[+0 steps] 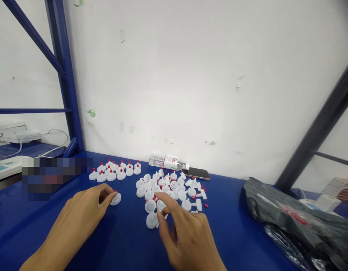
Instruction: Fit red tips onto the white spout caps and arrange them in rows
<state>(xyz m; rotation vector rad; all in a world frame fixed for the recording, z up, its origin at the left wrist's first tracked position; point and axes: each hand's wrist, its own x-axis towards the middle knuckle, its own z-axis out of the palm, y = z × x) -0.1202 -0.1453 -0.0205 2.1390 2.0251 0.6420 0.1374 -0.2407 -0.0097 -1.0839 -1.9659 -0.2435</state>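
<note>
Your L hand (pixel 89 203) is pinching the red tip of a white lid (pixel 115 199) btwn thumb and finger, on the near side of the lid group (pixel 111 175). Those lids stand on the L of the blue table (pixel 233 233), each w/ a red tip pointing up.

Your R hand (pixel 188 229) has its thumb and pointer finger bent and apart, at the near edge of the lid pile (pixel 174 185) in the mid. Can't tell if it touches any pcs there. The pile has white lids lying every which way, w/ small red caps (pixel 206 206) in it and on its R side.

Far side, by the wall (pixel 191 75), a clear bottle (pixel 170 162) lies on its side. Its label is white and red w/ a bit of green; the words are too small to read. A dark phone (pixel 196 173) is just R of it. On the R, a gray bag (pixel 292 214) has a bright red bit; no words I can read.
</note>
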